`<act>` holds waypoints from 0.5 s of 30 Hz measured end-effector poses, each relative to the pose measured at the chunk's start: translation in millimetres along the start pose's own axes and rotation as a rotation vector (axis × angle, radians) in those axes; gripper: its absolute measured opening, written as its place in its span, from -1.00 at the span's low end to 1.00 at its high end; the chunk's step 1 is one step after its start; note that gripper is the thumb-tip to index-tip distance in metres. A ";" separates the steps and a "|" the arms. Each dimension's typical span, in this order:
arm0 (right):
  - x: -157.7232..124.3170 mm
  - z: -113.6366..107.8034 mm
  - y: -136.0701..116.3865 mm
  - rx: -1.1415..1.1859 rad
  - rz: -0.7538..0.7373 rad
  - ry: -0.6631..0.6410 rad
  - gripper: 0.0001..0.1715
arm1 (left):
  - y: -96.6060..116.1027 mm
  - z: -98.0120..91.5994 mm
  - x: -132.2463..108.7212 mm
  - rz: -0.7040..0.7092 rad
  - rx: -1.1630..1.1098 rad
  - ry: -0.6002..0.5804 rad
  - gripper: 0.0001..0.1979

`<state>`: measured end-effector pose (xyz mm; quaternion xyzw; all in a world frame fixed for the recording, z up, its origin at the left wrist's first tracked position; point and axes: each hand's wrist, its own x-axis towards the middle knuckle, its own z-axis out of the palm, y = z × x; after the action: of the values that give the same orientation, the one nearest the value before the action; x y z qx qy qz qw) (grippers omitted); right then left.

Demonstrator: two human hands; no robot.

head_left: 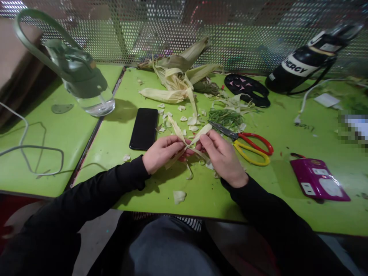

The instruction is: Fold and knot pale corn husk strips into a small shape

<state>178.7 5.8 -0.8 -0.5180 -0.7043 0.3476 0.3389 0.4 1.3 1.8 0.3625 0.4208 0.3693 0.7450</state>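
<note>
Pale corn husk strips [177,128], crossed and gathered at a knot-like middle, are pinched between my two hands above the green table. My left hand [166,150] grips them from the left, its thumb on top near the crossing. From the right, my right hand [220,155] pinches a broad strip between thumb and fingers. Thin strip ends hang below the crossing. Scissors [250,143] with one red and one yellow handle lie just right of my right hand. Small cut husk scraps [192,120] are scattered beyond my fingers, beside a bundle of green strands [227,118].
A black phone [144,128] lies left of the scraps. Whole corn husks [175,86] are heaped at the back against a perforated metal screen [172,30]. A green water bottle [83,80], a black bottle [299,69], a black palette-shaped piece [244,88] and a purple socket box [319,180] stand around.
</note>
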 end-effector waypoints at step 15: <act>-12.1 14.2 -5.5 -0.215 -0.212 -0.075 -0.65 | -11.3 -2.3 7.2 0.189 -0.283 -0.023 -0.86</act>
<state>167.0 -9.0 -5.1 -0.4605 -0.8004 0.2515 0.2898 3.8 2.7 -11.3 0.2962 0.3201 0.4890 0.7554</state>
